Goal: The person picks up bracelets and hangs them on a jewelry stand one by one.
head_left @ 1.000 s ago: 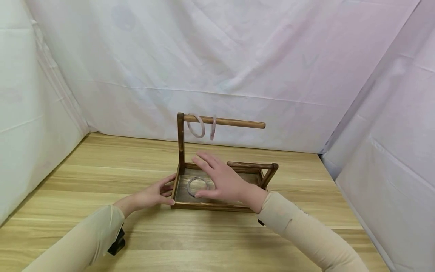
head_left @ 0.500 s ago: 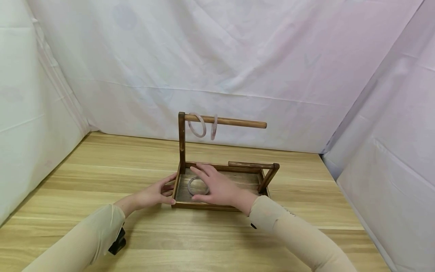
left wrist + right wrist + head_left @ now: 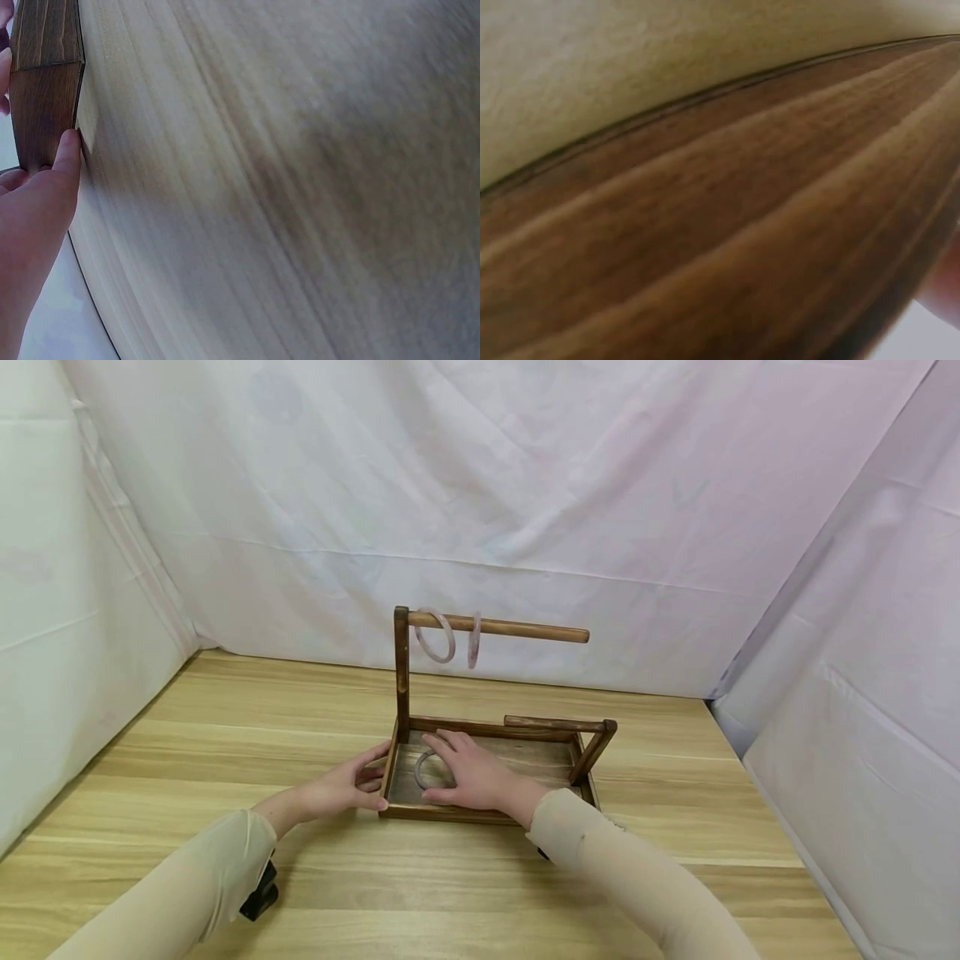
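A dark wooden tray [image 3: 465, 815] with two upright posts and bars stands mid-table. In it lies a pale greyish bangle [image 3: 417, 770]. My right hand [image 3: 480, 777] arches low over the bangle, fingertips by its far edge and thumb by its near edge, covering its right side. At the tray's left end, my left hand [image 3: 333, 791] touches the wall, its thumb at the front corner; the left wrist view shows the thumb [image 3: 69, 150] against the wood. Two pinkish bangles, one left [image 3: 452, 643] and one right [image 3: 474, 647], hang on the taller bar [image 3: 532, 629].
A shorter bar [image 3: 551, 723] juts leftward from the low post [image 3: 592, 753] at the tray's right end, behind the right wrist. White cloth [image 3: 480, 510] encloses the wood-grain table [image 3: 225, 718] at the back and sides. The tray's wooden wall [image 3: 727, 217] fills much of the right wrist view.
My right hand has come down and slightly left, from above the tray to the lying bangle, its thumb and fingers now around it. The left hand stays at the tray's end.
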Demonstrator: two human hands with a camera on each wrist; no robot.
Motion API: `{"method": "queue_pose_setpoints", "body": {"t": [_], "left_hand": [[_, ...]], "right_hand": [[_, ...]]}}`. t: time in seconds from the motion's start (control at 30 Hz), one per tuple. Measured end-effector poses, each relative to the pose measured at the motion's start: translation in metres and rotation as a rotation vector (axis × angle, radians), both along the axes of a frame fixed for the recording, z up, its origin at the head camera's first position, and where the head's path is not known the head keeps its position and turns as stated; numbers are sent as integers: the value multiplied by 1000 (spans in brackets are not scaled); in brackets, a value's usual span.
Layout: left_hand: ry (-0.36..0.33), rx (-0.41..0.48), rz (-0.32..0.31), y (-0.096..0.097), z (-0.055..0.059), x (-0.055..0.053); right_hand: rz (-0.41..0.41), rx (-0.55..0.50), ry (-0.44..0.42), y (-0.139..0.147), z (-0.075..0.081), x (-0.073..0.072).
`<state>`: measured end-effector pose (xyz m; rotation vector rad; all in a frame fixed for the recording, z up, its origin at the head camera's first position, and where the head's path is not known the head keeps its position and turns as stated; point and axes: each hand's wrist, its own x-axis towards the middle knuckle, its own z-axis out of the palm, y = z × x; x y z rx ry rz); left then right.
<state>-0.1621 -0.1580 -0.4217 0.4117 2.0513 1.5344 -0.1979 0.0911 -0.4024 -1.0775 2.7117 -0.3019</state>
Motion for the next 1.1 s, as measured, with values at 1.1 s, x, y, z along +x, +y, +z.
{"method": "queue_pose_setpoints", "body": {"t": [1.1], "left_hand": [[0, -17, 1, 1, 3, 1]], "right_hand": [[27, 177, 130, -18, -11, -14]]}}
